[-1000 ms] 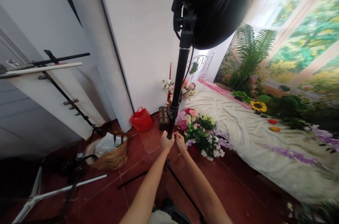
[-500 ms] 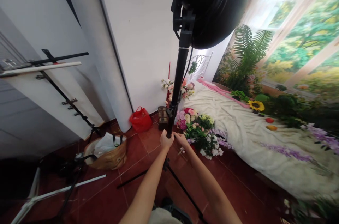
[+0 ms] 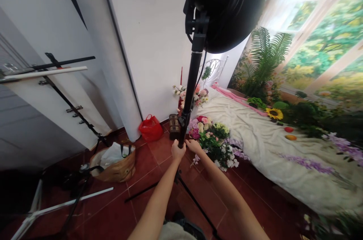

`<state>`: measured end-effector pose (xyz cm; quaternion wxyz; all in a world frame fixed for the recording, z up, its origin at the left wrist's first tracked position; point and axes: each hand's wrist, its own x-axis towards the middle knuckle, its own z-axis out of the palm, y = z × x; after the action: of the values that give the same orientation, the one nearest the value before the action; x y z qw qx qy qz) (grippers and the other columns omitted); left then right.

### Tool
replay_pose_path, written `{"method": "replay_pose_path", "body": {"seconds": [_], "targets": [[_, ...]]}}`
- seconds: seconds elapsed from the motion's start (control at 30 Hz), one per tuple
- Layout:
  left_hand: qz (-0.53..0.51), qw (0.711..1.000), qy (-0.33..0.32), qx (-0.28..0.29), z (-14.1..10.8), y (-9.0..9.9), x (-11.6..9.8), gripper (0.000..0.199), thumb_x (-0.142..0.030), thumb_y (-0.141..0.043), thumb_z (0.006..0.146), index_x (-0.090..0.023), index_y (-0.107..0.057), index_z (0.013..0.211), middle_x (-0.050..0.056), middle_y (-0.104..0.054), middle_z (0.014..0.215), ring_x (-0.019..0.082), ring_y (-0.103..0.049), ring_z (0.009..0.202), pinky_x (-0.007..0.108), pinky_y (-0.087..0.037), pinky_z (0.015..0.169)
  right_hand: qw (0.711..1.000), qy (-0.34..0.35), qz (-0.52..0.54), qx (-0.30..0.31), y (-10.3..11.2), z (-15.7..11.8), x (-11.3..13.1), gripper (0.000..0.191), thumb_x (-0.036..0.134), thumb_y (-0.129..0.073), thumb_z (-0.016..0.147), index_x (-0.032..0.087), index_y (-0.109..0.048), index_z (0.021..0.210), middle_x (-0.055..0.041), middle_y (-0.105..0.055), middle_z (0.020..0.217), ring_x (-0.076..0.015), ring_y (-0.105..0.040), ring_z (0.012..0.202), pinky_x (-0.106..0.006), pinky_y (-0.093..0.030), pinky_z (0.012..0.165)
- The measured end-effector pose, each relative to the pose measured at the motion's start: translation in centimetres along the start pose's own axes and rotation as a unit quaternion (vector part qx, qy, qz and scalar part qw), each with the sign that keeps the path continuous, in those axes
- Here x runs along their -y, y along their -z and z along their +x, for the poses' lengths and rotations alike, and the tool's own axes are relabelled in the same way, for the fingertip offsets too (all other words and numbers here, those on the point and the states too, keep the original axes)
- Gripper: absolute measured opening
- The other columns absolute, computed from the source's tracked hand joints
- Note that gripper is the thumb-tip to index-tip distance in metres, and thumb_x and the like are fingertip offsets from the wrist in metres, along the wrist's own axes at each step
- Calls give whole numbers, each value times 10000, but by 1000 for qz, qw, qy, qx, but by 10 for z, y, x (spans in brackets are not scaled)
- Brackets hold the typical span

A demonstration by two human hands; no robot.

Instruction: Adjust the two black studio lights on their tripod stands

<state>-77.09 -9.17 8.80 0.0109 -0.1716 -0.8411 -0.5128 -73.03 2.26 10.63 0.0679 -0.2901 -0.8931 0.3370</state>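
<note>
A black light stand [image 3: 193, 81] rises in front of me, with a large black lamp head [image 3: 224, 9] at its top and a cable hanging beside the pole. My left hand [image 3: 178, 150] is wrapped round the pole below a clamp knob [image 3: 183, 119]. Just right of the pole is my right hand [image 3: 193, 146], its fingers curled at the pole's side; what they grip there, perhaps a small knob, is too small to make out. The stand's dark legs [image 3: 195, 202] spread over the floor beneath my arms.
Bouquets of flowers [image 3: 210, 134] stand right of the pole, beside a bed with a cream cover [image 3: 255, 138]. Further left are a red bag [image 3: 151, 128], a small chest [image 3: 174, 126], a wicker basket [image 3: 119, 168], a white panel on a stand [image 3: 56, 100] and a white frame [image 3: 68, 203].
My right hand has shifted slightly left and up beside the pole, its fingers more curled, and the right forearm has swung a little. The left hand and the stand look unchanged.
</note>
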Motion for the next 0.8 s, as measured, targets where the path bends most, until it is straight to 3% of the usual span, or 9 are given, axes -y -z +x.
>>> {"method": "replay_pose_path", "body": {"seconds": [0.17,0.27,0.53,0.73,0.8], "targets": [[-9,1000,-5,-11,0,-2,1,159,-351,-549,759,-204,-501,721,15,-580,663,155,-573,641,236,-399,598,978,192,-44,-68,-8,-15,-18,418,371,-256,970,180,-612,862,-61,-637,850,-157,-572,830,-236,-381,767],[-10,1000,-16,-17,0,-2,2,153,-341,-545,758,-204,-496,710,10,-571,662,151,-566,644,233,-398,604,965,235,-67,-92,-19,-18,-30,441,329,-213,981,173,-611,870,-73,-634,858,-163,-555,867,-244,-381,807],[-26,1000,-11,5,-1,0,3,169,-349,-541,773,-195,-492,726,11,-574,659,140,-563,624,226,-395,585,970,200,-99,-98,-35,-6,-30,418,215,-214,961,136,-614,868,-121,-643,811,-180,-580,786,-277,-430,763],[-7,1000,6,3,-1,0,1,162,-349,-534,781,-194,-504,742,21,-586,676,151,-580,645,230,-397,584,976,112,-185,-35,-22,-4,-18,283,145,-363,904,109,-593,1066,-159,-667,816,-205,-630,800,-299,-450,718],[-8,1000,10,7,-1,1,1,168,-357,-533,784,-194,-514,749,25,-594,687,154,-589,657,230,-405,591,984,86,-158,-5,-15,2,-14,214,149,-453,867,152,-630,987,-146,-680,850,-220,-638,825,-328,-453,723]]}}
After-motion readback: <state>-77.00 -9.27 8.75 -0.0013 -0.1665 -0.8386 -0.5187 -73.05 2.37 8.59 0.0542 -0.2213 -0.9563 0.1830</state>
